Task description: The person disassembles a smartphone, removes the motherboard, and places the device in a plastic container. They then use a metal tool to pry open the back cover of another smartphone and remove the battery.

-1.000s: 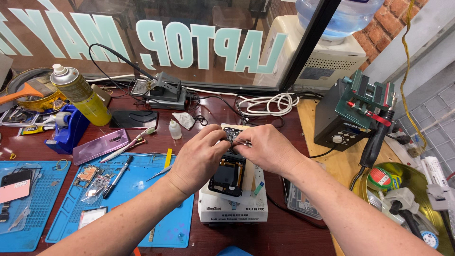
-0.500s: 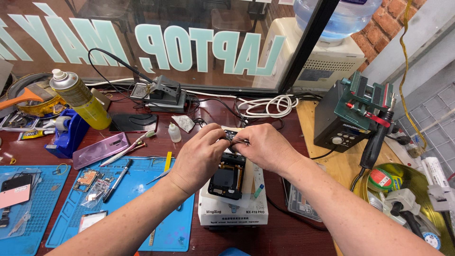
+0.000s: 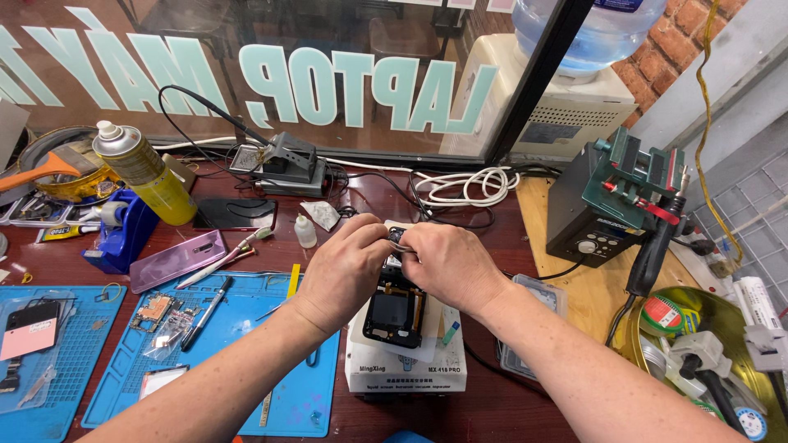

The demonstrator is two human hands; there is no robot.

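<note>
From the head camera, both hands met over the far end of an opened phone [image 3: 394, 316] that lay on a white heating pad [image 3: 406, 361] near the front edge of the bench [image 3: 509, 402]. The left hand [image 3: 345, 267] came in from the lower left and the right hand [image 3: 447, 262] from the lower right, fingertips almost touching above the phone's top edge. Both were closed narrow in a pinch around some small metallic part [image 3: 397, 239]; what exactly each held was too small to tell.

The phone's long axis ran away from the person, its near end toward the wrists and its far end under the fingers. The two hands sat about equally close to that end, one on each side.

To the left lay a blue work mat [image 3: 246, 385] with a black pen [image 3: 205, 312] and a small circuit board [image 3: 152, 310], a purple phone back [image 3: 176, 258] beyond it, and a yellow spray can [image 3: 144, 172]. A soldering iron stand [image 3: 287, 160] stood behind, and a hot-air station [image 3: 607, 205] to the right.
</note>
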